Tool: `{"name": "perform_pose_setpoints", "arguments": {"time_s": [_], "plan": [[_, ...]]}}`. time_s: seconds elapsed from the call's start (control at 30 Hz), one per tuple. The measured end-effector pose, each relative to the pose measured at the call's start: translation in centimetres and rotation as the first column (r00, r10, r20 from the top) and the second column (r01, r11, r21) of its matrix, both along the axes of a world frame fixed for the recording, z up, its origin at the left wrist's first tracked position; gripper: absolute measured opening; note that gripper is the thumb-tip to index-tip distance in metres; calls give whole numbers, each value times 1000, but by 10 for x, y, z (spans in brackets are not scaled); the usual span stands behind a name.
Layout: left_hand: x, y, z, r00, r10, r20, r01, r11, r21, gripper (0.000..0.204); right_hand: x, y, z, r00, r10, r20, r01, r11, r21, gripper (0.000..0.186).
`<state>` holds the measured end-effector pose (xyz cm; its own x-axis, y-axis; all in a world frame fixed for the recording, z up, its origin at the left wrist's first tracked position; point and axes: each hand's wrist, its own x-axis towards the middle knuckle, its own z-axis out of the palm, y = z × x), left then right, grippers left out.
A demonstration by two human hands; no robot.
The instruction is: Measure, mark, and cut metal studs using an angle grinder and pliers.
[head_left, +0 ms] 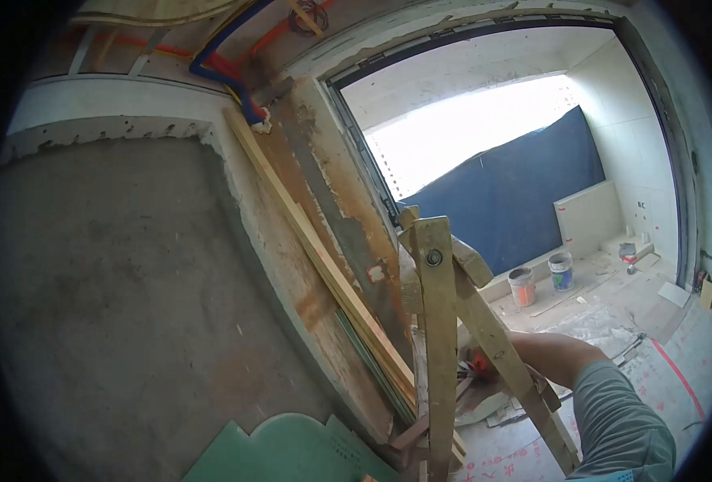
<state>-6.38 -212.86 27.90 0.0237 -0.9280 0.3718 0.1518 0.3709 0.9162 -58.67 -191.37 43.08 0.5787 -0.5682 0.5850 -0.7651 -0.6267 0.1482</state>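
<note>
My right arm, in a grey-green sleeve, comes in from the lower right and reaches left behind the leg of a wooden stepladder [438, 321]. Only part of my right hand [496, 357] shows, between the ladder's legs, next to a small orange-red object [479, 364]. The ladder hides its fingers, so whether it grips that object cannot be made out. My left hand is out of the picture.
Long timber strips [324, 257] lean against the wall beside the ladder. A green board [308, 450] with a curved edge stands at the bottom. Two buckets [561, 273] stand beyond the opening, before a blue sheet [500, 193]. Plastic sheeting [589, 325] lies on the floor.
</note>
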Motion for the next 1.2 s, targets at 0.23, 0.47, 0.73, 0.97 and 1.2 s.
{"name": "perform_pose_setpoints", "arguments": {"time_s": [0.23,0.47,0.73,0.97,1.2], "plan": [[-75,-62,31,989,-112,94,126,978,-165,32,-24,27,-16,897,-114,426,113,993,28,45],[-286,-32,-78,764,-545,345,571,820,33,31,-179,238,-232,46,-683,729,489,652,580,30],[-469,178,-258,-41,-911,410,808,211,550,30,-214,461,-444,-717,-694,71,-129,232,964,12],[-615,329,-299,-368,-865,342,786,-93,611,29,-196,601,-552,-726,-622,-292,-119,-304,945,27],[-545,384,-326,-479,-843,245,623,-130,771,28,-228,694,-556,-692,-704,-158,-26,-195,980,22]]}}
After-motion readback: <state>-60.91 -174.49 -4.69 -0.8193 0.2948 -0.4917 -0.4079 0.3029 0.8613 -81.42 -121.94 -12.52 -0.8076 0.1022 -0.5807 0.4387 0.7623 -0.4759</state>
